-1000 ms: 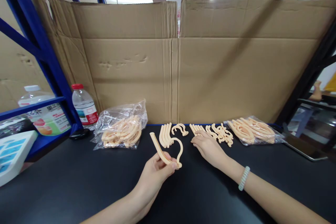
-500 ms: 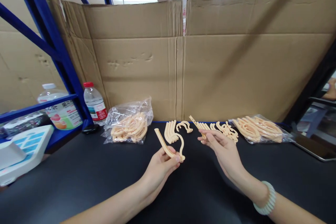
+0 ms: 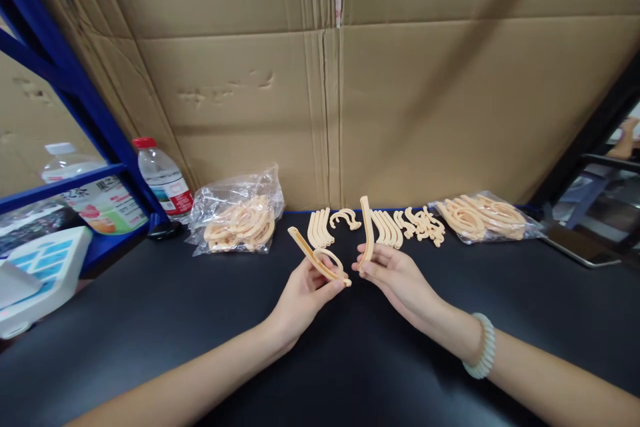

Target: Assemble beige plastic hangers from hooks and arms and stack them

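My left hand (image 3: 305,293) is closed around a long cream plastic hanger arm (image 3: 302,244), hollow along its face, together with a curved hanger hook (image 3: 334,255). They meet near my thumb; whether they are joined I cannot tell. Opposite, my right hand (image 3: 403,280) pinches the lower end of a second hanger arm (image 3: 367,223), held nearly upright. A small gap separates the two hands above the black table (image 3: 320,373). Behind them lie a row of similar arms (image 3: 319,228), another row of arms (image 3: 386,228) and a few loose hooks (image 3: 346,217).
Small curved pieces (image 3: 425,223) lie in a pile at the right. Clear bags of cream parts stand at left (image 3: 240,217) and right (image 3: 485,213). A cardboard wall (image 3: 250,100) closes the back. Water bottle (image 3: 164,177), white-and-blue device (image 3: 45,273) and phone (image 3: 580,245) flank the table.
My right hand has moved left and towards me, bringing its hanger arm away from the row and close to my left hand. The hook in my left hand has tilted. The view has tipped downward.
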Tool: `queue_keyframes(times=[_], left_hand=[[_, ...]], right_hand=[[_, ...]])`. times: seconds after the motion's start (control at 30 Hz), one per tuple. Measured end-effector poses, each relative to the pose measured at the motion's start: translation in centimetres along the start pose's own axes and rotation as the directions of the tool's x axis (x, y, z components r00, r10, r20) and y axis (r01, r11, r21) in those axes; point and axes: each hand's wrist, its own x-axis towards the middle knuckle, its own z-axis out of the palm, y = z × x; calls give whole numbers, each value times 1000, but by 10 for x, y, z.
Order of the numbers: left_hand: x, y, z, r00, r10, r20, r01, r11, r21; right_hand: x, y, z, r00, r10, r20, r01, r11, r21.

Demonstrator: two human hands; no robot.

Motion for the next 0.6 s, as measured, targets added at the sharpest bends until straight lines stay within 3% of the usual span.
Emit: queue_keyframes(times=[0.17,0.37,0.6], left_hand=[[-2,-4,0,999,28,25,-28,1000,-11],[-3,-5,0,996,77,51,-76,997,-25],[-5,-4,1,998,54,33,-55,998,30]], right_hand=[[-3,7,3,991,-29,128,46,990,-131],[-6,4,1,985,-48,166,81,978,-194],[-8,1,0,969,-79,235,134,964,-230]])
